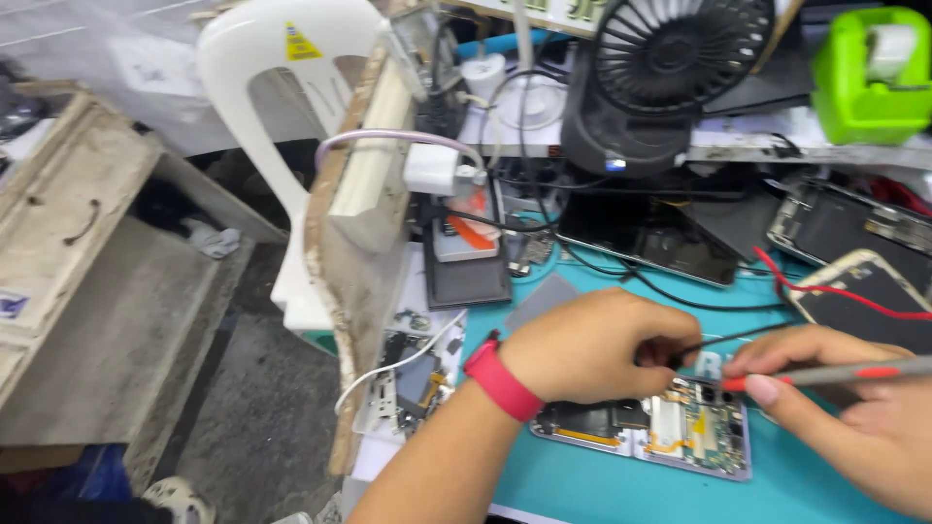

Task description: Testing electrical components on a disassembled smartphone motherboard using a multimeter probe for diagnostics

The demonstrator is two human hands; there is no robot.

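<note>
An opened phone (670,437) lies on a teal work mat (582,485), its circuit board and cables bare. My left hand (592,347), with a red band on the wrist, holds a thin black probe (718,342) over the phone's upper part. My right hand (854,408) grips a red probe (835,374) whose tip rests near the phone's top edge. A red lead (825,289) runs back from the probes across the bench.
Other opened phones (854,228) and a dark screen (646,238) lie behind. A black fan (670,78), a green tape dispenser (869,73), a white charger (432,170) with cables and a white plastic chair (282,58) stand at the back. A wooden drawer unit (68,223) is left.
</note>
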